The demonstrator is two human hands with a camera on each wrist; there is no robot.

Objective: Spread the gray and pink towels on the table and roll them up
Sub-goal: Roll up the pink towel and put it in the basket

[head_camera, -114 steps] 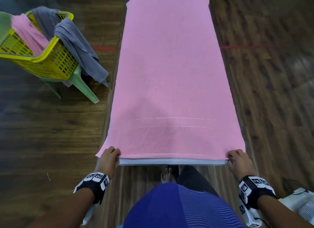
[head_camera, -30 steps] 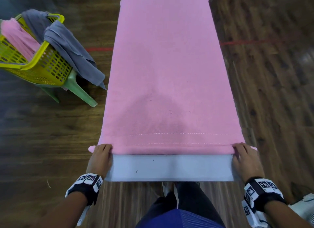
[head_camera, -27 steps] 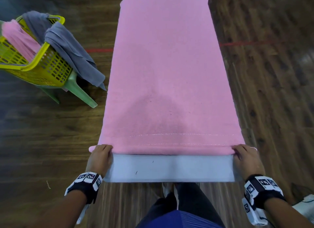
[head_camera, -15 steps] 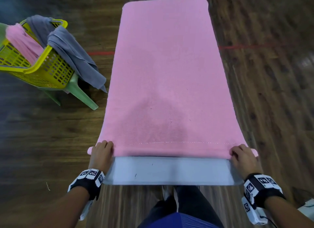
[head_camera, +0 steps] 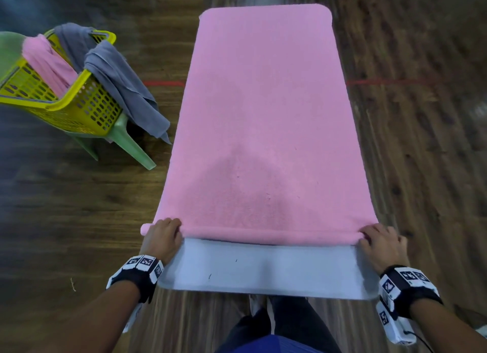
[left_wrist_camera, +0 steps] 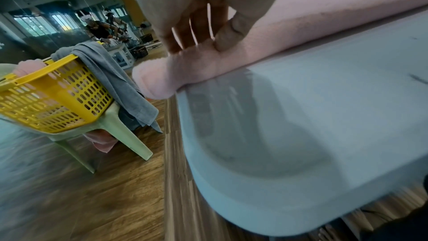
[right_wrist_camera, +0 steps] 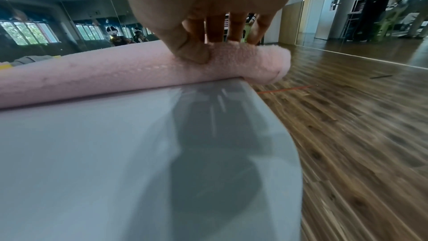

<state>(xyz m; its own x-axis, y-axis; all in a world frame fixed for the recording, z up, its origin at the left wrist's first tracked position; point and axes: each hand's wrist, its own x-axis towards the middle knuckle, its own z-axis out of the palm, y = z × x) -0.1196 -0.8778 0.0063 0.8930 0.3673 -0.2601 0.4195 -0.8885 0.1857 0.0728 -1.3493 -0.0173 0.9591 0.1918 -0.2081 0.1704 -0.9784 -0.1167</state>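
A pink towel (head_camera: 263, 115) lies spread along the grey table (head_camera: 263, 271). Its near end is wound into a thin roll (head_camera: 263, 235) across the table's width. My left hand (head_camera: 163, 236) grips the roll's left end, which sticks out past the table edge. In the left wrist view the fingers (left_wrist_camera: 197, 30) curl over the roll (left_wrist_camera: 301, 25) and the thumb presses its near side. My right hand (head_camera: 379, 243) grips the right end the same way, with its fingers (right_wrist_camera: 231, 30) over the roll (right_wrist_camera: 115, 72). A grey towel (head_camera: 126, 94) hangs over a yellow basket (head_camera: 79, 107).
The basket sits on a green plastic chair (head_camera: 129, 144) to the left of the table and also holds another pink towel (head_camera: 47, 60). Wooden floor surrounds the table, crossed by a red tape line (head_camera: 382, 82). My legs stand at the table's near edge.
Both hands turned the towel's near edge over into a roll and pushed it away from me. A wider strip of bare grey table now shows in front of the roll.
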